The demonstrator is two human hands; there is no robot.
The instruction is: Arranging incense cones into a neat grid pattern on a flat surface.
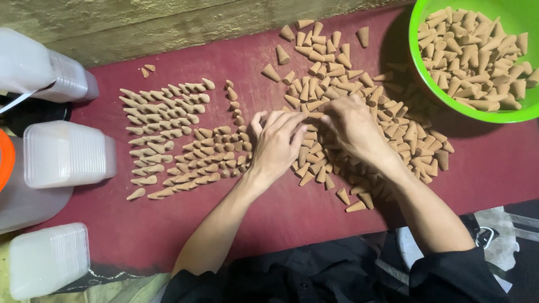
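Observation:
My left hand (276,146) and my right hand (353,128) rest palm down, fingertips nearly meeting, on a loose heap of tan cones (342,84) spread over a dark red mat (483,163). Both hands' fingers curl over cones at the heap's left side; what lies under them is hidden. To the left of my left hand, rows of tan cones (168,132) lie side by side in neat lines.
A bright green bowl (418,56) full of the same cones sits at the top right. Stacks of clear plastic lidded tubs (62,154) stand along the left edge, another stack (48,258) lower down. A rough wall runs behind the mat.

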